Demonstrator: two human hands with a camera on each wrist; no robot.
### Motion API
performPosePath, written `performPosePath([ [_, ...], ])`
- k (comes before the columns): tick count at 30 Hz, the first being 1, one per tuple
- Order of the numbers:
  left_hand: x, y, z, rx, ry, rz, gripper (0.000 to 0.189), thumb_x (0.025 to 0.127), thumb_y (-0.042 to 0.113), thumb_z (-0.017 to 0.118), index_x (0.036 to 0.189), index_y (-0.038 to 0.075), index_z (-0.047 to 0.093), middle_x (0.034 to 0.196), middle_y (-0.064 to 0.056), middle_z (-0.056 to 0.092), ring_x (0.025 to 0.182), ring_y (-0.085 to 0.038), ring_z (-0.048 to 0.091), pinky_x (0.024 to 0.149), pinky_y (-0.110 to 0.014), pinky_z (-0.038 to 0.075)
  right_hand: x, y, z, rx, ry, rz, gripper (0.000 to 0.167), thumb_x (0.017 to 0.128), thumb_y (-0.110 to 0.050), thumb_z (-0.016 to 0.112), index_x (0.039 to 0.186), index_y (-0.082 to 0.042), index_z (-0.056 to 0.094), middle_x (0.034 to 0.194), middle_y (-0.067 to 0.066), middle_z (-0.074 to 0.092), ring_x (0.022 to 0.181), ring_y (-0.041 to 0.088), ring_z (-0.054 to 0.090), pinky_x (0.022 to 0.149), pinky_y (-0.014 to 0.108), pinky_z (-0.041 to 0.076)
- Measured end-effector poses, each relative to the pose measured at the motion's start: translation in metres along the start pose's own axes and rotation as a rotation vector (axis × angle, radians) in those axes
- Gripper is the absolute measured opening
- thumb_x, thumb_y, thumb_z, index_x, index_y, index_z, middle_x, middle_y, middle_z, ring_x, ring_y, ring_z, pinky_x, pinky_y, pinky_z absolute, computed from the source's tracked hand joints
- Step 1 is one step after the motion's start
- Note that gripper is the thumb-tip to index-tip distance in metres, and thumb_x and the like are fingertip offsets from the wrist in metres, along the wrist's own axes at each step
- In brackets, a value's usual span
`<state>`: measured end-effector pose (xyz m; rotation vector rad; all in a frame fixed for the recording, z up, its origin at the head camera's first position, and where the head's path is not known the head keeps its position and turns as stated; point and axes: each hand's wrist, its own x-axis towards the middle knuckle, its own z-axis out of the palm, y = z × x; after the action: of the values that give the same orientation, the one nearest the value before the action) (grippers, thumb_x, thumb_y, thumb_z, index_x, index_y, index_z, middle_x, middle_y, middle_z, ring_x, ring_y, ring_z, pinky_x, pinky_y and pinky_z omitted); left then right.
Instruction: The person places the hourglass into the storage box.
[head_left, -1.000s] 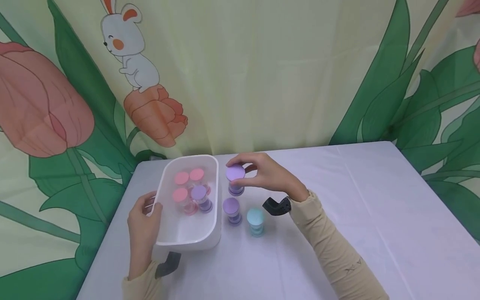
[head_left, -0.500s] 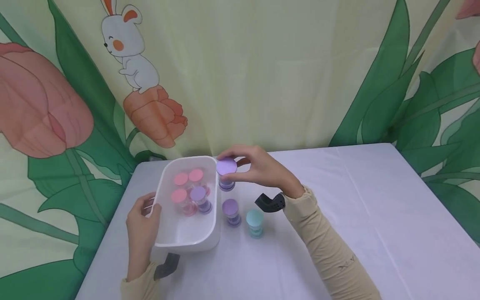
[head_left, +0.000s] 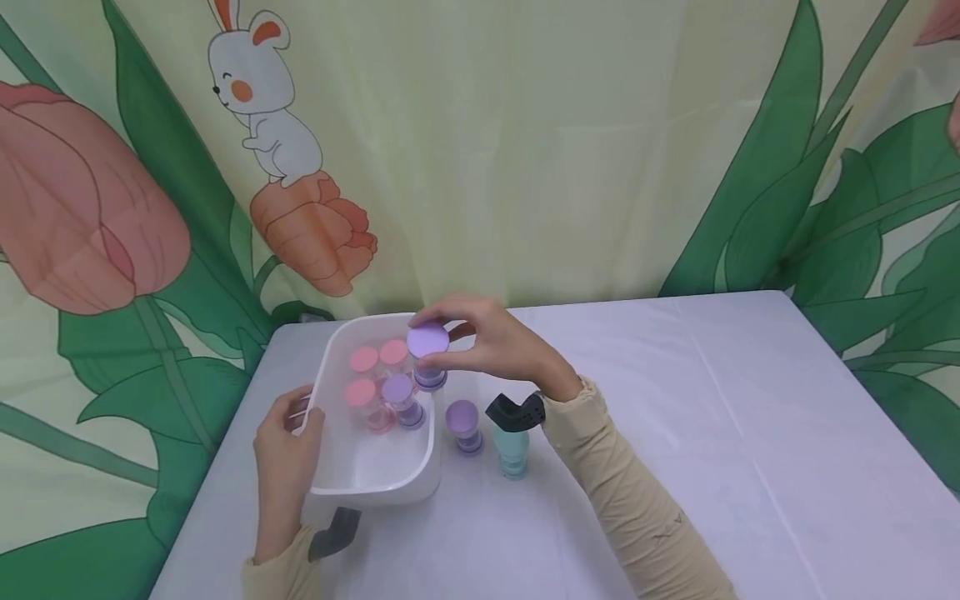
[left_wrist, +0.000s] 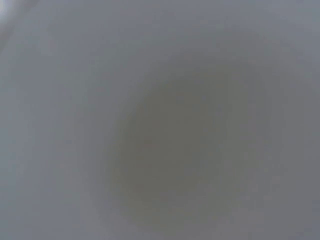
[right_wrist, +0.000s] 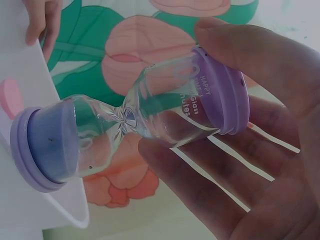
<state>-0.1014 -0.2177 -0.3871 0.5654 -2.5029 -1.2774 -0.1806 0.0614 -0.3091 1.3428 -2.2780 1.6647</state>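
Note:
My right hand pinches a purple-capped sand hourglass near its top, over the right part of a white plastic bin. The right wrist view shows the clear glass of this hourglass, printed lettering near one cap, and blue-purple sand at the far end. Thumb and fingers of my left hand grip the bin's left rim. Inside stand several pink hourglasses and one purple hourglass. The left wrist view holds only a blurred pale surface.
On the white-covered table, right of the bin, stand another purple hourglass and a teal hourglass, partly hidden by the black wrist mount. Behind the table hangs a printed curtain.
My right hand has carried the purple hourglass leftward from beside the bin, past its right rim, to over the inside. The left hand keeps its place on the bin.

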Motion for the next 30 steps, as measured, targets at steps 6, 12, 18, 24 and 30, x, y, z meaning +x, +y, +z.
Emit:
performPosePath([
  [6, -0.001, -0.002, -0.002, 0.013, -0.003, 0.002, 0.04, 0.099, 0.02, 0.048, 0.137, 0.008, 0.056, 0.129, -0.02, 0.061, 0.114, -0.037, 0.059, 0.088, -0.059, 0.054, 0.005, -0.002, 0.014, 0.023, -0.026, 0.004, 0.042, 0.079, -0.01, 0.082, 0.118, -0.004, 0.068, 0.111, 0.004, 0.069, 0.1, 0.011, 0.062, 0.086, 0.026, 0.057],
  [12, -0.002, -0.005, -0.003, 0.007, -0.007, -0.013, 0.041, 0.099, 0.019, 0.048, 0.138, 0.009, 0.055, 0.13, -0.02, 0.06, 0.116, -0.038, 0.058, 0.091, -0.06, 0.053, 0.011, -0.002, 0.023, 0.038, -0.047, -0.003, 0.04, 0.081, -0.01, 0.081, 0.118, -0.004, 0.067, 0.111, 0.003, 0.068, 0.099, 0.009, 0.062, 0.088, 0.028, 0.057],
  [18, -0.003, -0.005, -0.003, 0.007, -0.005, -0.017, 0.041, 0.099, 0.019, 0.048, 0.138, 0.009, 0.055, 0.131, -0.02, 0.06, 0.116, -0.038, 0.059, 0.09, -0.059, 0.054, 0.018, -0.003, 0.031, 0.037, -0.074, -0.034, 0.039, 0.081, -0.011, 0.081, 0.117, -0.005, 0.067, 0.108, 0.0, 0.068, 0.097, 0.006, 0.061, 0.087, 0.026, 0.057],
  [24, 0.0, -0.003, -0.002, -0.001, -0.004, -0.014, 0.04, 0.098, 0.018, 0.049, 0.137, 0.009, 0.056, 0.13, -0.019, 0.061, 0.114, -0.037, 0.059, 0.088, -0.058, 0.055, 0.028, -0.006, 0.039, 0.037, -0.115, -0.028, 0.035, 0.084, -0.012, 0.078, 0.117, -0.006, 0.068, 0.11, 0.0, 0.068, 0.098, 0.003, 0.061, 0.089, 0.023, 0.056],
  [30, 0.002, -0.001, -0.001, -0.002, -0.033, -0.024, 0.041, 0.099, 0.02, 0.049, 0.139, 0.011, 0.054, 0.132, -0.018, 0.059, 0.117, -0.036, 0.058, 0.09, -0.058, 0.054, 0.035, -0.005, 0.053, 0.021, -0.137, -0.017, 0.035, 0.082, -0.017, 0.08, 0.114, -0.01, 0.069, 0.106, -0.005, 0.067, 0.094, 0.002, 0.06, 0.087, 0.021, 0.055],
])
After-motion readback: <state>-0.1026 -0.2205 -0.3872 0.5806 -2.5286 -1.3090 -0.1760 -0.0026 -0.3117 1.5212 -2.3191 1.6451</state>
